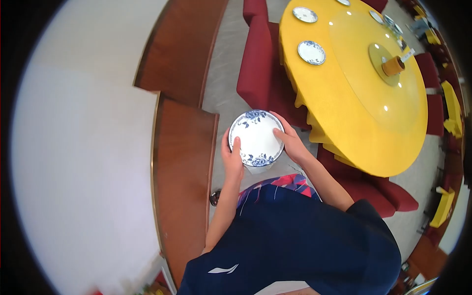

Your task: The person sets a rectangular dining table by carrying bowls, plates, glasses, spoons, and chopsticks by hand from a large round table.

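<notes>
Both hands (pixel 232 158), plate (pixel 256 140) — yellow table (pixel 319 91), perhaps stone floor (pixel 227 69)

1 head-worn camera (wide, dark at the corners) looks forward and down at nearby hands (pixel 232 160).

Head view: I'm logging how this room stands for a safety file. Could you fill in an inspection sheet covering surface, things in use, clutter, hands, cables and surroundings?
Surface: yellow-covered table, bare stretch at its near end.
Things in use: blue-and-white plate, face up, held away from the table.
Clutter: brown container near the table's middle; other plates near the edge.
Hands: left hand and right hand grip opposite sides, thumbs on top.
Cables: nothing seen.
Surroundings: red chairs, brown panels.
</notes>
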Tool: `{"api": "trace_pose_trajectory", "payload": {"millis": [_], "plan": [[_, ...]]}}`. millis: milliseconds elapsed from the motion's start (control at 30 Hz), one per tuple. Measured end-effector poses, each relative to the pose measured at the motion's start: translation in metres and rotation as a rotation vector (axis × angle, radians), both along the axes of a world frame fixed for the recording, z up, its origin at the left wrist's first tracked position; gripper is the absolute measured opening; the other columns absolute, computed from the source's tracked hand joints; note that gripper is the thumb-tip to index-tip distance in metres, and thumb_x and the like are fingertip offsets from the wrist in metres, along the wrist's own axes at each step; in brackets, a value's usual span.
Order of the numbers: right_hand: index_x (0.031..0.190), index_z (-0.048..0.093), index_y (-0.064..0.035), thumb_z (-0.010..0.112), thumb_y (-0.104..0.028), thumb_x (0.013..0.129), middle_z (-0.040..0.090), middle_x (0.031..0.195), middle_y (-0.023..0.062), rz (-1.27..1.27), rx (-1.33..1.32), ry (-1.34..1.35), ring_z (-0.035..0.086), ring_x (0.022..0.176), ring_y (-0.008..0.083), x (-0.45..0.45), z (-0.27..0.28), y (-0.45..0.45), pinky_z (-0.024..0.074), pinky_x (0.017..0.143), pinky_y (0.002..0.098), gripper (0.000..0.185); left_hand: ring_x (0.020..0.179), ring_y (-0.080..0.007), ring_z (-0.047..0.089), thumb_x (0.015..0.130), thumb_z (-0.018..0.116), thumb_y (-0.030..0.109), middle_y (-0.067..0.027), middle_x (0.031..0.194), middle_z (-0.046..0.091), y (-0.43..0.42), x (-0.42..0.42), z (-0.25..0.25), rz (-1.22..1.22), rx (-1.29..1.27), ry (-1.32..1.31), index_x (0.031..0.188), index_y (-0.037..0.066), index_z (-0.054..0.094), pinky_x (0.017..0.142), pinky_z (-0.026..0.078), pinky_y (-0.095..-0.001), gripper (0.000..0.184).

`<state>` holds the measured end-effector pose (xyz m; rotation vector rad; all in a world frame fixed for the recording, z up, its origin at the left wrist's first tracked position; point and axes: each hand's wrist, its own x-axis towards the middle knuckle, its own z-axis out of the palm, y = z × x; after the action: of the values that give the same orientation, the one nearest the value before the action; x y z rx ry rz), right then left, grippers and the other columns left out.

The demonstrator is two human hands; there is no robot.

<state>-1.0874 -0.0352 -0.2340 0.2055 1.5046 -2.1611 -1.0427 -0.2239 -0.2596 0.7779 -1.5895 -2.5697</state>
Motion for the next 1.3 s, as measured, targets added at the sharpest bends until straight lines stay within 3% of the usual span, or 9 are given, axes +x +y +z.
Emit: {"api": "trace_pose_trajectory", "payload": {"millis": [233, 300, 467, 500, 700, 733, 933, 1067, 1300], "plan": [[0.149, 0.033, -0.0043, 0.047, -0.004, 0.097, 0.044, 0.145, 0.0118, -0.452, -0.05, 0.059, 0.043, 0.133, 0.0196, -0.087, 0.015, -0.048, 0.0344, 0.11, 0.0325, 0.054, 0.115, -0.019, 0.056, 0.096, 0.057, 0.011, -0.0141, 0.126, 0.058, -0.042, -0.162, 0.022, -0.322, -0.019, 0.106, 0.134, -0.003, 0.049, 0.097, 0.046, -0.0311, 0.041], [0.15, 0.032, -0.0044, 0.046, -0.003, 0.097, 0.042, 0.147, 0.012, -0.57, -0.054, 0.062, 0.042, 0.134, 0.0203, -0.105, 0.044, -0.051, 0.0337, 0.111, 0.0331, 0.055, 0.111, -0.0176, 0.058, 0.095, 0.06, 0.012, -0.013, 0.122, 0.061, -0.033, -0.212, 0.051, -0.441, -0.03, 0.09, 0.132, -0.003, 0.051, 0.096, 0.046, -0.0303, 0.041], [0.15, 0.028, -0.0033, 0.046, -0.001, 0.097, 0.038, 0.149, 0.014, -0.927, -0.075, 0.016, 0.039, 0.136, 0.0251, -0.143, 0.051, -0.058, 0.0342, 0.113, 0.0381, 0.056, 0.106, -0.0166, 0.061, 0.093, 0.063, 0.009, -0.0134, 0.119, 0.063, -0.013, -0.296, 0.049, -0.718, 0.128, 0.07, 0.133, -0.002, 0.052, 0.093, 0.049, -0.0297, 0.044], [0.15, 0.029, -0.0036, 0.047, -0.002, 0.097, 0.038, 0.149, 0.014, -0.984, -0.082, 0.016, 0.039, 0.136, 0.0255, -0.139, 0.074, -0.059, 0.0344, 0.113, 0.039, 0.056, 0.105, -0.0155, 0.062, 0.092, 0.064, 0.009, -0.0125, 0.118, 0.064, -0.009, -0.3, 0.083, -0.74, 0.15, 0.05, 0.133, -0.003, 0.053, 0.092, 0.049, -0.0283, 0.044], [0.15, 0.029, -0.0043, 0.046, -0.002, 0.097, 0.039, 0.148, 0.0136, -1.189, -0.083, -0.037, 0.039, 0.136, 0.0252, -0.187, 0.034, -0.039, 0.0343, 0.112, 0.0384, 0.056, 0.101, -0.0163, 0.064, 0.093, 0.064, 0.01, -0.013, 0.116, 0.065, 0.035, -0.368, 0.035, -0.909, 0.096, -0.02, 0.13, -0.007, 0.052, 0.088, 0.051, -0.0288, 0.042], [0.15, 0.029, -0.0043, 0.046, -0.002, 0.097, 0.039, 0.148, 0.0136, -1.226, -0.116, -0.05, 0.039, 0.136, 0.0252, -0.204, 0.048, -0.028, 0.0343, 0.112, 0.0384, 0.056, 0.101, -0.0163, 0.064, 0.093, 0.064, 0.01, -0.013, 0.116, 0.065, 0.048, -0.387, 0.055, -0.947, 0.062, -0.032, 0.13, -0.007, 0.052, 0.088, 0.051, -0.0288, 0.042], [0.15, 0.028, -0.0024, 0.046, -0.003, 0.098, 0.044, 0.144, 0.0158, -1.315, -0.105, -0.076, 0.044, 0.131, 0.0225, -0.212, 0.042, -0.033, 0.0354, 0.11, 0.0343, 0.055, 0.095, -0.0141, 0.063, 0.096, 0.06, 0.014, -0.0112, 0.109, 0.066, 0.059, -0.408, 0.054, -1.095, -0.049, -0.066, 0.124, -0.007, 0.056, 0.084, 0.051, -0.028, 0.035], [0.148, 0.029, 0.0017, 0.049, -0.004, 0.097, 0.044, 0.143, 0.0162, -1.462, -0.08, -0.157, 0.044, 0.131, 0.023, -0.203, 0.049, -0.054, 0.0358, 0.11, 0.0346, 0.055, 0.101, -0.0146, 0.061, 0.097, 0.058, 0.014, -0.0118, 0.114, 0.064, 0.052, -0.403, 0.073, -1.173, -0.075, -0.047, 0.125, -0.005, 0.054, 0.088, 0.049, -0.0286, 0.034], [0.141, 0.038, 0.0044, 0.048, -0.002, 0.095, 0.051, 0.136, 0.0159, -1.758, 0.095, -0.02, 0.05, 0.124, 0.0221, -0.225, 0.049, -0.094, 0.0392, 0.105, 0.0339, 0.048, 0.104, -0.0163, 0.059, 0.097, 0.056, 0.015, -0.0121, 0.114, 0.063, 0.052, -0.412, 0.088, -1.307, -0.077, 0.094, 0.125, -0.004, 0.053, 0.089, 0.047, -0.029, 0.034]]}}
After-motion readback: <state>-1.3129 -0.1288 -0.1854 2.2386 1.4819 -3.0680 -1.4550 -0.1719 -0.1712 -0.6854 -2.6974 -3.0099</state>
